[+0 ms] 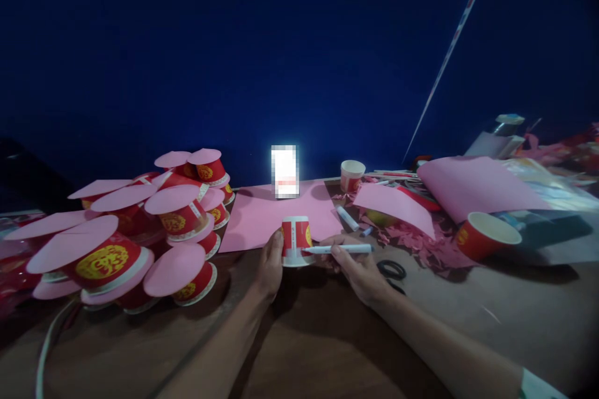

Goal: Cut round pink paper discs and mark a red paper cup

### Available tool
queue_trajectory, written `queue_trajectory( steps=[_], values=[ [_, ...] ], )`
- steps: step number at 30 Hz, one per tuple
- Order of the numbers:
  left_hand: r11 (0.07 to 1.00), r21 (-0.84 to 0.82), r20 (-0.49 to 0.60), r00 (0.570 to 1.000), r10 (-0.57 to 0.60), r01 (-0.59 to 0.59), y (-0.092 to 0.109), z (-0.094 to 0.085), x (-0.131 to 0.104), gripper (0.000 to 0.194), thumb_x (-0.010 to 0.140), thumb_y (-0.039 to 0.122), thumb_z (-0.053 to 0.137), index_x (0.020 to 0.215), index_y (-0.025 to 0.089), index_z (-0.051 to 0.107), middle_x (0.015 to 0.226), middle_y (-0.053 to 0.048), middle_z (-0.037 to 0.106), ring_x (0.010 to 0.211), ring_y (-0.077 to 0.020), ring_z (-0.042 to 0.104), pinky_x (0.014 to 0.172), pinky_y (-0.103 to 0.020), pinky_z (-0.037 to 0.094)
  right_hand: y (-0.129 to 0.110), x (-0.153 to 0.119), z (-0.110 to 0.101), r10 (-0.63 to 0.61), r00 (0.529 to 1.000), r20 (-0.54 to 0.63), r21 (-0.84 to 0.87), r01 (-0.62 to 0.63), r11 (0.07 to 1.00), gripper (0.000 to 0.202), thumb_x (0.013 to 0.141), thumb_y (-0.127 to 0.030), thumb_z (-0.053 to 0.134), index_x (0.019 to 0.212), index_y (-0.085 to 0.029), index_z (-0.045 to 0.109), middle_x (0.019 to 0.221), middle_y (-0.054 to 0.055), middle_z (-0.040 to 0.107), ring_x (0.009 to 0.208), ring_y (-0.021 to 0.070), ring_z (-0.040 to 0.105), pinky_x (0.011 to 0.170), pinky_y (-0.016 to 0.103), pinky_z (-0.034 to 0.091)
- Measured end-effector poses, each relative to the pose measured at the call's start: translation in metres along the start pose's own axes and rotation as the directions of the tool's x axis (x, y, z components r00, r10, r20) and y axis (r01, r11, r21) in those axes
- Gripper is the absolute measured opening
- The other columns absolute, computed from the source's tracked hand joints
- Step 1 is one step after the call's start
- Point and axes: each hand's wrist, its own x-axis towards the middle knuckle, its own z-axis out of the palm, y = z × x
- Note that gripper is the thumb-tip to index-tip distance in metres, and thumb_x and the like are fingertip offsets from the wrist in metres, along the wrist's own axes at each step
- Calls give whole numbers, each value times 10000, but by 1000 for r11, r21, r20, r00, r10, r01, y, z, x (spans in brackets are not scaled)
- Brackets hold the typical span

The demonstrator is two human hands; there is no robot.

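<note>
Against a dark blue wall, the brown wooden table [304, 336] carries my work: my left hand [270, 265] clamps the upturned red-and-white paper cup [296, 240] mid-table, my right hand [358, 268] pinches a white marker pen [339, 249], tip touching the cup's side. Bare wood lies toward the near edge.

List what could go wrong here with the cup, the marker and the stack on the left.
The left hand steadies the upturned cup from one side only, so pressure from the marker in the right hand might tip it or skew the line. The pile of pink-topped cups looks loosely stacked close by; a left-arm nudge could topple it.
</note>
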Motion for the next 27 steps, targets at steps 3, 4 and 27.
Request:
queue_trajectory(
  steps=[3,4,27],
  values=[
    [1000,26,-6,1000,4,-4,0,0,0,432,806,473,434,1020,139,605,955,-69,662,870,-196,593,803,-315,433,-5,0,2,14,1000,-3,-39,-14,999,223,804,-369,547,848,-159,606,668,19,582,551,104,474,474,213,368],
    [1000,28,-2,1000,5,-5,0,0,0,427,813,470,424,1022,142,602,954,-67,661,868,-193,592,802,-313,432,-7,0,2,16,1000,-1,-49,-16,999,224,799,-372,552,839,-158,608,661,17,580,546,103,471,472,212,369],
    [996,89,-22,1000,-15,17,1,-2,-1,403,815,490,404,862,145,608,802,-37,656,682,-156,571,669,-281,442,-2,-2,0,42,998,41,-44,-41,998,218,800,-369,555,794,-162,621,613,6,562,505,96,460,448,209,367]
  ],
)
